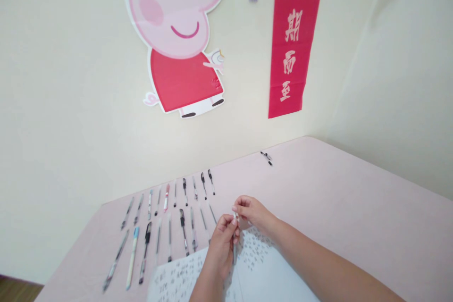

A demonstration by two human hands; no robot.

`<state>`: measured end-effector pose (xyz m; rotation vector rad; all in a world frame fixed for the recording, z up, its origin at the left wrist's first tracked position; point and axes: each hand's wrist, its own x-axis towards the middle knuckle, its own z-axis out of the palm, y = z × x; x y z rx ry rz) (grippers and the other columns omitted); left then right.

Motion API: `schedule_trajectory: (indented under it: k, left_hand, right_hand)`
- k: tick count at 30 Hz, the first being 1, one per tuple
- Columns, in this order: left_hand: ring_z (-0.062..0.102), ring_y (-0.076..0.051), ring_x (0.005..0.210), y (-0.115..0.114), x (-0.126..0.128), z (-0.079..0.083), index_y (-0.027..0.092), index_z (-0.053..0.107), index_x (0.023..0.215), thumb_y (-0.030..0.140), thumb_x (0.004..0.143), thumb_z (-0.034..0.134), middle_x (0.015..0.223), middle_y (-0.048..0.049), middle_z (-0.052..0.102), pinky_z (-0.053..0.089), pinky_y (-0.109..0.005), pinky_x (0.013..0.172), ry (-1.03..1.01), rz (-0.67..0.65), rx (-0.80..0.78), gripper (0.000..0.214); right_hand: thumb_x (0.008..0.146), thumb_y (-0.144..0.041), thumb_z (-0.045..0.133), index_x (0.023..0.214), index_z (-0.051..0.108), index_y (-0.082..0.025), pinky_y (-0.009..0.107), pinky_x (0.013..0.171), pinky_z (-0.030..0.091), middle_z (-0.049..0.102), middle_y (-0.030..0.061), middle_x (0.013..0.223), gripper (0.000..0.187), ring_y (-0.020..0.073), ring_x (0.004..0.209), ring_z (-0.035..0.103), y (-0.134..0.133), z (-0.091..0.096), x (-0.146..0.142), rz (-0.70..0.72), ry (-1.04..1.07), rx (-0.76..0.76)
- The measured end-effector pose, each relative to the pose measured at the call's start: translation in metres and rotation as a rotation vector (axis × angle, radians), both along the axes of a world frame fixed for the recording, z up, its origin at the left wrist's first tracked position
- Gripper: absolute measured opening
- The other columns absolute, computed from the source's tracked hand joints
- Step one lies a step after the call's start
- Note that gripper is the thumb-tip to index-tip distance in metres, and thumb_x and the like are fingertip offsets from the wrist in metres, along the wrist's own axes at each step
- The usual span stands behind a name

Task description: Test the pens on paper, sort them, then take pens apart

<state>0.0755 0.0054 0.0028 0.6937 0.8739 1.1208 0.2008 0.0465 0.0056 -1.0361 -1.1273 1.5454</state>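
While my left hand (223, 239) pinches a slim pen (234, 254), grey-barrelled and whitish at its top, in the frame's lower centre, my right hand (252, 209) curls its fingers by that top, whether gripping I cannot tell.

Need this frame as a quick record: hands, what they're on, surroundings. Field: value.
Left hand: grip closed around a pen
Right hand: fingertips at the pen's upper, light-coloured end; exact grip unclear
Below hands: handwritten paper
Left of hands: pens in two rows
Table's far edge: small dark pieces
Wall: pig cutout, red banner
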Motion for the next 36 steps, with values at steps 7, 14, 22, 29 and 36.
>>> schedule_trajectory:
  k: [7,14,22,29,36]
  left_hand:
    - [0.04,-0.005,0.052,-0.001,-0.001,0.002,0.016,0.056,0.074,0.036,0.065,0.073,0.061,0.0033,0.05,0.029,-0.017,0.046,0.014,-0.008,0.014,0.028]
    - [0.039,-0.005,0.051,0.0,-0.001,-0.002,0.017,0.055,0.074,0.035,0.068,0.071,0.059,0.0042,0.049,0.029,-0.017,0.046,0.013,-0.019,0.016,0.025]
    - [0.041,-0.005,0.052,0.0,-0.002,-0.003,0.016,0.055,0.076,0.036,0.069,0.07,0.062,0.0032,0.05,0.028,-0.017,0.047,0.018,-0.026,0.019,0.026]
    - [0.039,-0.004,0.05,0.001,-0.002,-0.007,0.017,0.053,0.074,0.036,0.067,0.071,0.06,0.0046,0.049,0.027,-0.017,0.046,0.019,-0.032,0.005,0.028]
    - [0.039,-0.004,0.052,0.0,-0.003,-0.008,0.017,0.054,0.076,0.035,0.071,0.069,0.061,0.0047,0.048,0.028,-0.017,0.046,0.025,-0.051,0.015,0.025]
  right_hand:
    - [0.064,-0.044,0.069,0.074,0.063,-0.014,0.022,0.049,0.026,0.051,-0.0039,0.053,0.032,0.0062,0.046,0.038,0.001,0.001,0.001,0.022,-0.006,-0.038]
    - [0.061,-0.044,0.071,0.068,0.057,-0.015,0.022,0.049,0.027,0.049,-0.0052,0.054,0.033,0.0058,0.046,0.038,0.002,-0.002,0.001,-0.014,-0.043,0.038]
    - [0.066,-0.044,0.065,0.077,0.063,-0.013,0.022,0.049,0.026,0.051,-0.0031,0.056,0.032,0.0063,0.047,0.039,0.0,0.004,0.0,0.006,-0.054,-0.022]
    - [0.061,-0.044,0.071,0.064,0.053,-0.015,0.022,0.047,0.025,0.049,-0.0049,0.053,0.034,0.0057,0.045,0.038,0.002,-0.005,0.001,-0.008,-0.064,0.03]
    - [0.065,-0.044,0.065,0.075,0.063,-0.014,0.022,0.049,0.027,0.054,-0.0021,0.057,0.032,0.0065,0.048,0.041,-0.001,0.009,0.001,0.014,-0.064,-0.035]
